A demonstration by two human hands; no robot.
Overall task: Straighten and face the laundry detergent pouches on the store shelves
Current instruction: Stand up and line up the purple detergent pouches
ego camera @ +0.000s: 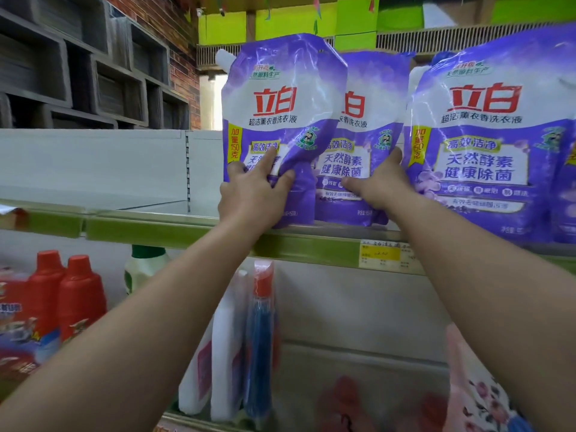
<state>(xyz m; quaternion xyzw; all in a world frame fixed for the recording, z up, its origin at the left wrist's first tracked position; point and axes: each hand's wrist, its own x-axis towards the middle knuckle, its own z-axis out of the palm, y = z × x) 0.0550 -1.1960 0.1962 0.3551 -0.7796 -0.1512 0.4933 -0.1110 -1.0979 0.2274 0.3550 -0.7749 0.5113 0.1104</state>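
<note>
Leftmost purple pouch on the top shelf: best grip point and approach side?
Grip the leftmost pouch low on its left edge, coming from the open shelf side. It stands upright, its right edge overlaps the middle pouch, and the left hand already holds its lower front.

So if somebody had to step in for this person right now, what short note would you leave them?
Left hand: grips the lower front of the leftmost pouch, which stands on the green-edged shelf, creased and turned a little.
Right hand: on the lower part of the middle pouch, thumb along its right edge; that pouch sits partly behind the leftmost one.
Done: the right pouch stands facing front.
Left: square up the two held pouches and smooth their fronts so the labels show.
</note>
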